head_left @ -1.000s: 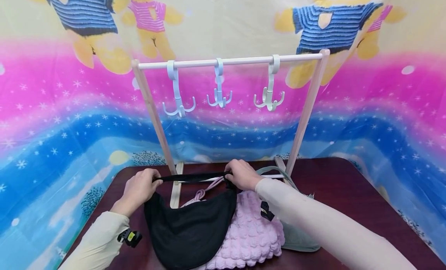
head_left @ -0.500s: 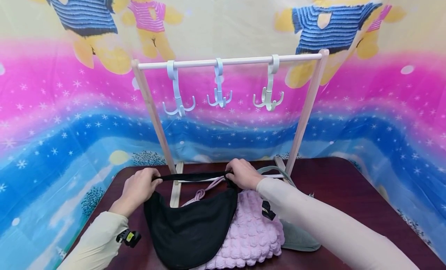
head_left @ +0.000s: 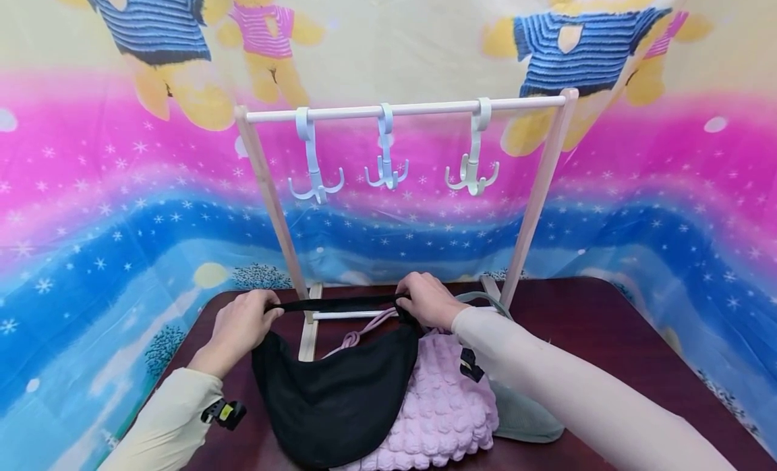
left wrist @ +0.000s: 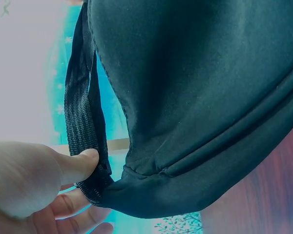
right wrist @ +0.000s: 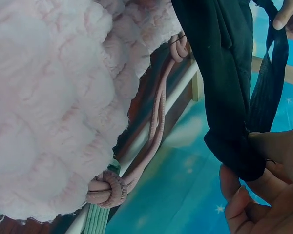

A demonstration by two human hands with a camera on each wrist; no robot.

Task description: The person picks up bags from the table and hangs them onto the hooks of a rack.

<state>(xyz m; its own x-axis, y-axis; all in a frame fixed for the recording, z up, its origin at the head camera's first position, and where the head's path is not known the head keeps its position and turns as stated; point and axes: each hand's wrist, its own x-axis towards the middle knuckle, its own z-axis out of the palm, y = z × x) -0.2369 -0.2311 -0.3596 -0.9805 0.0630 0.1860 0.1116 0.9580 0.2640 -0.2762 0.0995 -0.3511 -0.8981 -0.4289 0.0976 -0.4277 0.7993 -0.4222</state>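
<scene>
A black shoulder bag (head_left: pixel 340 397) hangs between both hands, its strap (head_left: pixel 340 303) drawn nearly straight across the top. At the strap's left end, my left hand (head_left: pixel 245 322) pinches the webbing; in the left wrist view the thumb (left wrist: pixel 78 165) presses on it just above the seam. My right hand (head_left: pixel 427 301) grips the other end, where the right wrist view shows fingers (right wrist: pixel 234 195) round the bag's narrow black corner. Behind the black bag lies a puffy pink bag (head_left: pixel 449 403) with a knotted pink strap (right wrist: pixel 156 122). A grey-green bag (head_left: pixel 525 413) is partly hidden beneath the right forearm.
A wooden rack (head_left: pixel 273 208) stands at the back of the dark red table (head_left: pixel 601 336). From its white top bar (head_left: pixel 431 108) hang a left hook (head_left: pixel 315 181), a middle hook (head_left: pixel 386 174) and a right hook (head_left: pixel 473 174). A printed cloth backdrop (head_left: pixel 388 235) surrounds the table.
The head view has shifted slightly. Both hands keep their hold on the black bag, and its right end and the right hand sit slightly higher than before.
</scene>
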